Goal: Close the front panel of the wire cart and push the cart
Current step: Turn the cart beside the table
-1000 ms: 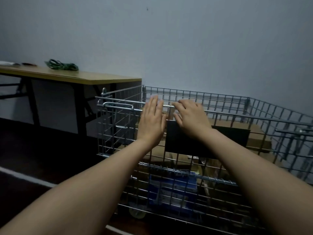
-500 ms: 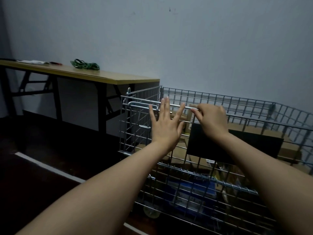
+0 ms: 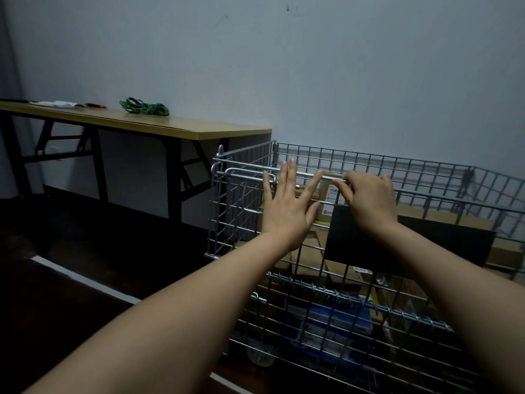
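A silver wire cart stands against the grey wall, filled with cardboard boxes and a blue pack. Its front panel stands upright in front of me, with a black plate fixed to it. My left hand lies flat against the panel's upper wires, fingers spread. My right hand curls its fingers over the panel's top bar just right of the left hand.
A wooden table with black folding legs stands to the cart's left, carrying a green cord bundle and small items. A white line crosses the dark floor. The wall is right behind the cart.
My view has shifted, so the cart sits further right and the table shows more. My left fingers have spread wider on the panel. My right hand stays on the top bar.
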